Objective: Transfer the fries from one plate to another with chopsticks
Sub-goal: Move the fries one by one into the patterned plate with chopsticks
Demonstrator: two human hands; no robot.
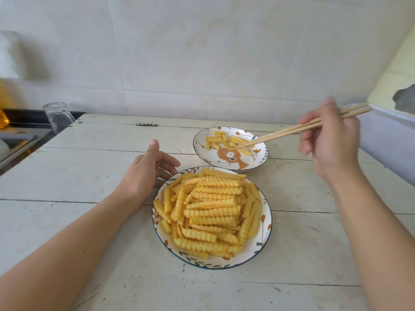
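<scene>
Crinkle fries (pixel 211 212): we've moved few to the far plate (pixel 202 151).
Hands: right (pixel 330 140) grips chopsticks (pixel 280 133), tips together; left (pixel 146 173) relaxed, steadying the near plate (pixel 266 227).
Next: we return for another fry.

table: you're looking at a whitewashed plank table (pixel 89 167), scuffed, seams running across
near plate: patterned plate (pixel 265 230) sitting in front of you, piled with crinkle fries
far plate: second plate (pixel 261 161) sitting just behind it, holding a few fries
left hand: your left hand (pixel 146 173) resting on the table, touching the near plate's rim
glass: upturned glass mug (pixel 58 116) standing just past the far-left corner
</scene>
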